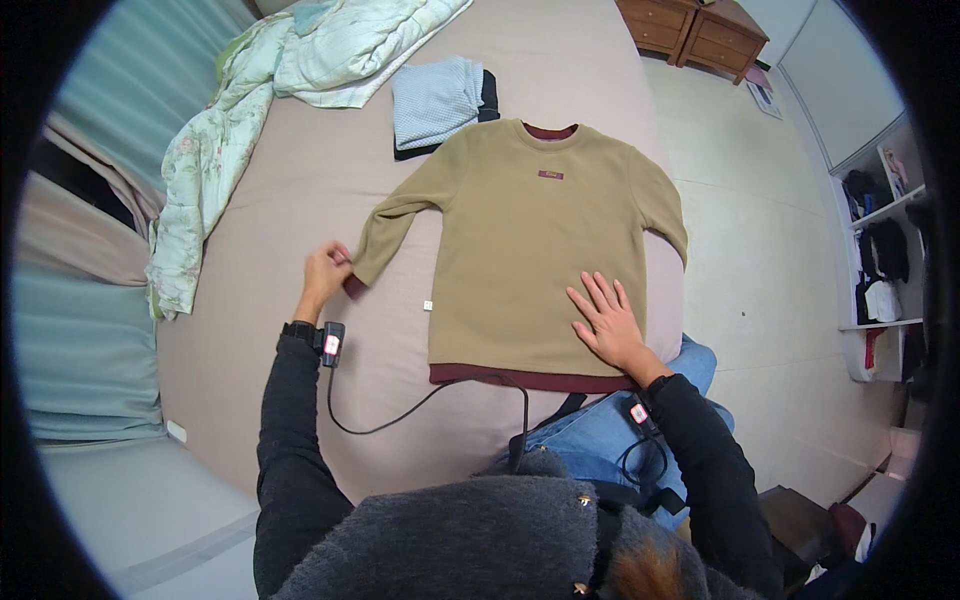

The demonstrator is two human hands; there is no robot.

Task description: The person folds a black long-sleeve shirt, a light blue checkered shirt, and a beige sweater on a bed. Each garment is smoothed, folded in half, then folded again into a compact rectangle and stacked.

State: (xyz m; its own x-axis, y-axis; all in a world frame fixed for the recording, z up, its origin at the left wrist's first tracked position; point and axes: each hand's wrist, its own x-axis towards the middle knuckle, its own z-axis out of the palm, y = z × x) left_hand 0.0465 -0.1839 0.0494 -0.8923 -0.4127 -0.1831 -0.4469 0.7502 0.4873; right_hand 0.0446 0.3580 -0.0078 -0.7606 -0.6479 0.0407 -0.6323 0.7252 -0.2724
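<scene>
A tan long-sleeved sweatshirt (540,260) with maroon collar lining, cuff and hem lies spread flat on the bed, its neckline away from me. My right hand (612,328) rests flat on its lower right part, fingers spread. At the end of the left sleeve, my left hand (326,272) is beside the maroon cuff (354,287), its fingers curled together. Whether they pinch any fabric is hidden. The left sleeve angles out and down toward that hand, while the right sleeve bends down over the bed's right side.
Beyond the sweatshirt sits a folded stack of light blue and black clothes (436,100). A floral quilt (225,150) is bunched at the far left, near teal curtains (90,350). Black cables (400,418) run from my wrists. Wooden drawers (690,30) and open shelves (885,240) stand right.
</scene>
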